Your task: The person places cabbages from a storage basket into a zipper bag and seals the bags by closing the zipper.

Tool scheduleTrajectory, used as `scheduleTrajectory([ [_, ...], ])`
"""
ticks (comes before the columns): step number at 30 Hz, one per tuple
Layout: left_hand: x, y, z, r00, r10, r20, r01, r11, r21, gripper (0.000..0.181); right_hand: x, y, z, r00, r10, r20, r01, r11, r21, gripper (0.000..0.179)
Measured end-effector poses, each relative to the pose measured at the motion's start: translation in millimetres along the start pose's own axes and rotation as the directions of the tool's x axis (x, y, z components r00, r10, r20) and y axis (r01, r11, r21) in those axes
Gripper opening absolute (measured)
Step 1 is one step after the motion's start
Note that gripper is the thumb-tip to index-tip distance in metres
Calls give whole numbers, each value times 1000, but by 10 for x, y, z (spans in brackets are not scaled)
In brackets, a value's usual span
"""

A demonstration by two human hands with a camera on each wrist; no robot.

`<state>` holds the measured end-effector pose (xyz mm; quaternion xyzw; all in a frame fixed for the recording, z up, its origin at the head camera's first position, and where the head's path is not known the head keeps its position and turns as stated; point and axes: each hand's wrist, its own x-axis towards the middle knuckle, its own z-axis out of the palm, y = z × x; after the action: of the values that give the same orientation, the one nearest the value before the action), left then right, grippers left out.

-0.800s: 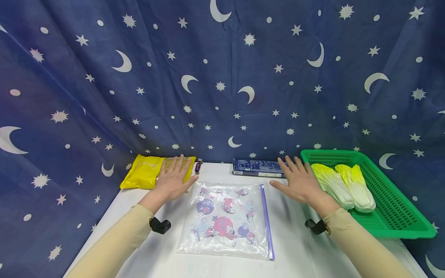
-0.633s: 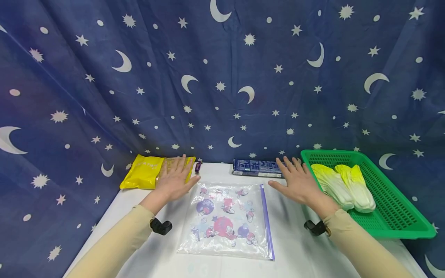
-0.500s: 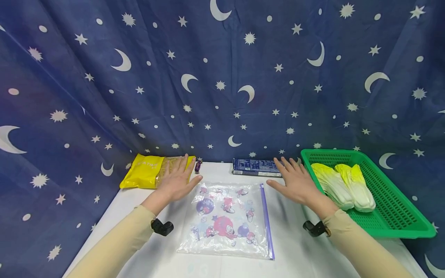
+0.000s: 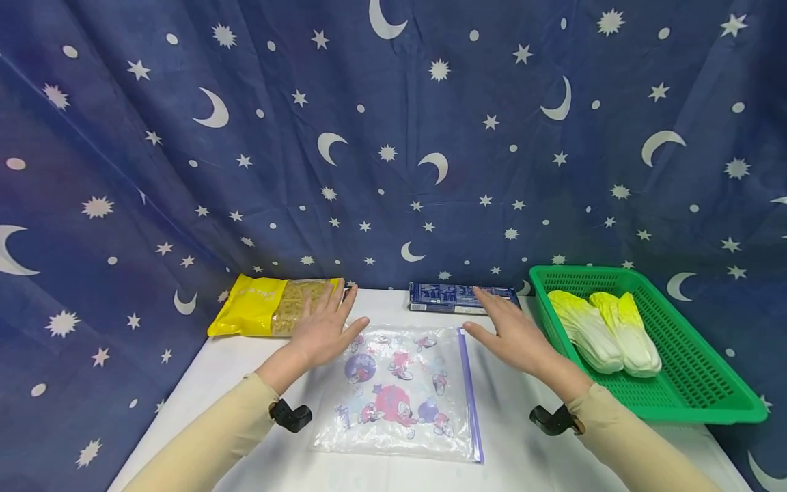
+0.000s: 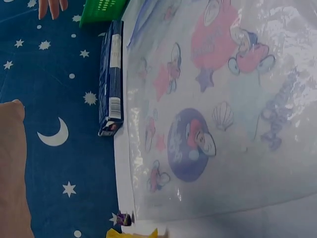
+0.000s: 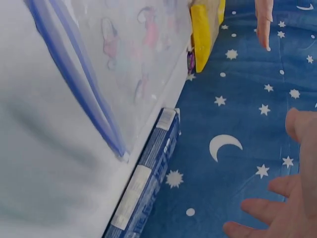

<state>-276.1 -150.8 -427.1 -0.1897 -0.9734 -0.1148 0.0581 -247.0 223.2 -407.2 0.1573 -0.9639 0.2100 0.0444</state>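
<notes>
A clear zip bag (image 4: 393, 396) printed with pink and purple cartoon figures lies flat on the white table, its purple zip edge to the right. My left hand (image 4: 320, 333) hovers over the bag's far left corner, fingers spread, holding nothing. Behind it is a yellow packet (image 4: 261, 307) with a see-through window onto tan contents. Off the bag's far right corner, my right hand (image 4: 513, 336) hangs in the air with its fingers extended and nothing held. Past its fingertips lies a dark blue flat box (image 4: 445, 297), partly covered by the hand in the head view.
At the right stands a green plastic basket (image 4: 695, 369) holding two napa cabbages (image 4: 627, 335). A small purple wrapped candy (image 5: 124, 218) lies beside the yellow packet. A blue curtain (image 4: 393, 171) with moons and stars hangs behind the table (image 4: 516, 437).
Both hands have moved inward and slightly nearer, and they have turned so the palms face each other more. More of the yellow packet's window and of the blue box now shows.
</notes>
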Motion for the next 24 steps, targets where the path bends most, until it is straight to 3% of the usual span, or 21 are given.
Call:
scheduleTrajectory([
  [7, -21, 163, 25, 999, 37, 13, -37, 998, -43, 78, -33, -33, 39, 999, 9, -30, -8, 998, 58, 78],
  [14, -75, 281, 157, 997, 73, -13, -74, 993, -95, 78, -110, -93, 62, 998, 32, -44, -25, 986, 164, 68],
  [24, -154, 492, 218, 996, 93, -2, -93, 982, -164, 77, -202, -57, 160, 996, 87, 2, -82, 932, 353, 63],
])
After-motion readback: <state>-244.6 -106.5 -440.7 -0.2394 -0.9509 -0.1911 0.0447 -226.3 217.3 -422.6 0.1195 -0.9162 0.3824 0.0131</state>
